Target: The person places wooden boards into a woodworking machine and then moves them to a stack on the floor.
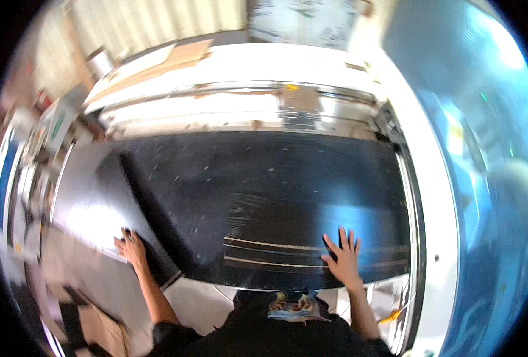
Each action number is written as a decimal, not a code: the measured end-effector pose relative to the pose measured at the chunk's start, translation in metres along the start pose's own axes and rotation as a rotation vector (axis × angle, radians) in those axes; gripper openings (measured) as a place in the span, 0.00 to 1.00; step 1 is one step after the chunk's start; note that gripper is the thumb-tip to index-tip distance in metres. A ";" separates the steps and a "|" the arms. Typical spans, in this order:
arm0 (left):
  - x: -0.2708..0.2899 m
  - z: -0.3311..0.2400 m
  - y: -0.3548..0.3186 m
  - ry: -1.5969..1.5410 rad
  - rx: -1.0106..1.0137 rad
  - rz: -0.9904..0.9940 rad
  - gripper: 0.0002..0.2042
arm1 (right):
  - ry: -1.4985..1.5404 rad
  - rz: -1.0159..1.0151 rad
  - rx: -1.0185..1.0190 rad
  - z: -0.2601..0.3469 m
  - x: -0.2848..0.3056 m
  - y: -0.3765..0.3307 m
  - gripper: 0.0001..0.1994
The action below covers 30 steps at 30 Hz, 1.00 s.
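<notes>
A dark shirt front (264, 339) fills the lower edge, both bare forearms rising from it. The right hand (342, 257) lies flat, fingers spread, palm down on a large black glossy sheet (264, 196), near its front edge. The left hand (130, 249) reaches out to the left, arm angled outward, fingers resting open on the sheet's left edge where it folds over. The sheet covers a wide table with a shiny metal rail (240, 95) behind it and a white frame (433, 238) on the right
</notes>
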<state>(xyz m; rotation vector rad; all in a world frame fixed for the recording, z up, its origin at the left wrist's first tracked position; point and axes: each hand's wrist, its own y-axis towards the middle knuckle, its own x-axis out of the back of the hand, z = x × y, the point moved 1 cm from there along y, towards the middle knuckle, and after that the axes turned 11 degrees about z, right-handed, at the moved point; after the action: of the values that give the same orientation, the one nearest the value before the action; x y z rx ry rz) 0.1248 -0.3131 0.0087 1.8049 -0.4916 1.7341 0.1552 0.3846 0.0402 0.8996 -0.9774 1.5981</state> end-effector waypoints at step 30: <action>0.016 -0.548 -0.147 -0.555 -1.332 0.280 0.23 | 0.096 -0.675 -0.587 -0.192 0.068 0.267 0.39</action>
<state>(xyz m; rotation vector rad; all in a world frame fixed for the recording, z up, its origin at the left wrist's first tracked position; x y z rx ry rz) -0.2054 0.1488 -0.0065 1.1294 -1.6761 0.5718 -0.1352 0.5437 -0.0160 0.6299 -0.8759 0.7168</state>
